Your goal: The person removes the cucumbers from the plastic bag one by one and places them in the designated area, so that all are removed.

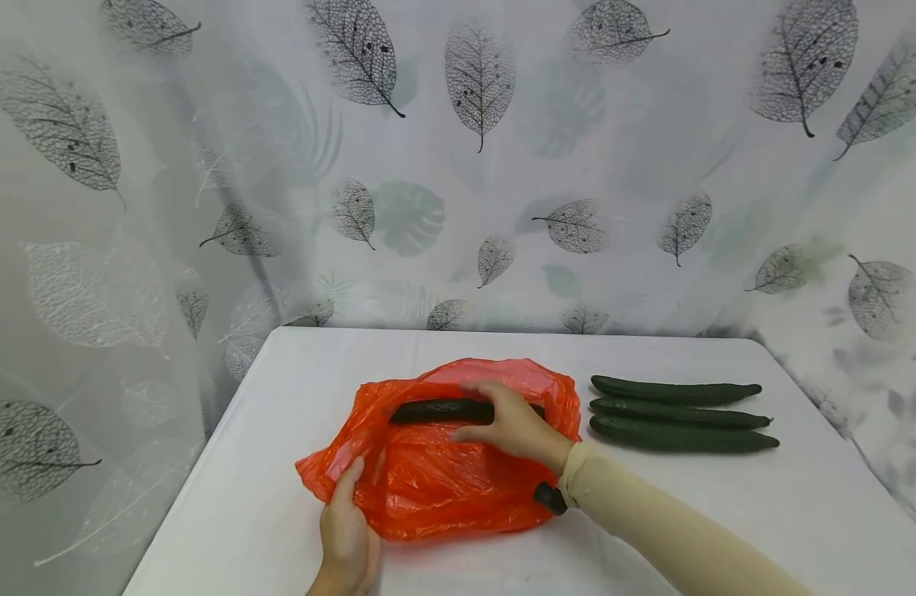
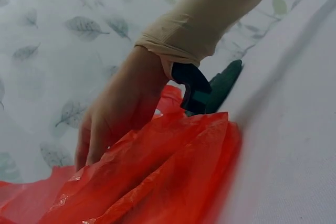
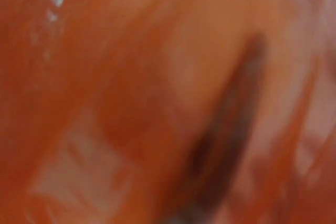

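Note:
A red plastic bag (image 1: 458, 488) lies on the table, its mouth spread wide. One dark green cucumber (image 1: 435, 411) lies inside it along the far side. My right hand (image 1: 513, 422) is over this cucumber, fingers on its far side and thumb apart on the near side. In the left wrist view the right hand (image 2: 123, 103) reaches down behind the raised red film. My left hand (image 1: 346, 530) pinches the bag's left edge, thumb on top and the other fingers mostly hidden. Blurred red film (image 3: 121, 87) fills the right wrist view, with a dark long shape showing in it.
Three cucumbers (image 1: 681, 414) lie side by side on the white table (image 1: 651, 530), right of the bag. A small black device (image 1: 550, 498) sits under the right wrist. A leaf-patterned curtain (image 1: 458, 165) hangs behind the table and along its sides.

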`<control>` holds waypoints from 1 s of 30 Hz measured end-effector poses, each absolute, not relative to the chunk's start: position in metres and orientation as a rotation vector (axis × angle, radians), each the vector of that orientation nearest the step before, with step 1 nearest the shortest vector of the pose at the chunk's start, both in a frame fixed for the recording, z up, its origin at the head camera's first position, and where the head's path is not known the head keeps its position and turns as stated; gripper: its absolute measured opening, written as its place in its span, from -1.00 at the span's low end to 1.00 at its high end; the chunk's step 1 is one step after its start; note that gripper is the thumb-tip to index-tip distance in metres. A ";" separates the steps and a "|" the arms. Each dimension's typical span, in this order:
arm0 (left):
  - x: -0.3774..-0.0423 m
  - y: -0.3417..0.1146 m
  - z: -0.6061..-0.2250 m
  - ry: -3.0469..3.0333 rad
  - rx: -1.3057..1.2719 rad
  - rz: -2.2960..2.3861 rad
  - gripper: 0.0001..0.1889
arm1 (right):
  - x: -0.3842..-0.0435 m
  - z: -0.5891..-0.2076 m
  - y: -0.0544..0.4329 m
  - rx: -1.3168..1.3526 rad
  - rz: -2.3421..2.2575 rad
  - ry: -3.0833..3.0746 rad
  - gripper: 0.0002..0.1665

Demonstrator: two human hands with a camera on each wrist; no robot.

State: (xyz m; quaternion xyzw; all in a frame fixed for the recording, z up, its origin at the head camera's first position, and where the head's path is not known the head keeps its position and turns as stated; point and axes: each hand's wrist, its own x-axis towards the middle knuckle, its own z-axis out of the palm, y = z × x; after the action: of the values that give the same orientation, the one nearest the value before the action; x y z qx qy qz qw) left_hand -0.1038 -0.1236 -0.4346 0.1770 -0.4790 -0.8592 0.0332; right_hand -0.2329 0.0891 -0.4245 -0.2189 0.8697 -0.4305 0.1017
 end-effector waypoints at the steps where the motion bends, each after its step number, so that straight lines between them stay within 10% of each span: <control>1: -0.104 -0.124 -0.435 -1.477 0.542 -2.643 -0.42 | -0.233 -0.426 0.089 -0.646 -1.262 2.582 -0.12; 30: -0.101 -0.125 -0.438 -1.447 0.488 -2.669 -0.46 | -0.240 -0.445 0.088 -0.721 -0.984 2.779 -0.25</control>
State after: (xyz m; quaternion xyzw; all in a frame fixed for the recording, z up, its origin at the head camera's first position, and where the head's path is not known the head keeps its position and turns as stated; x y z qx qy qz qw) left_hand -0.1012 -0.1255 -0.4377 0.1587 -0.4704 -0.8674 0.0333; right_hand -0.2402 0.0884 -0.4450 -0.2373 0.9144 -0.3237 0.0533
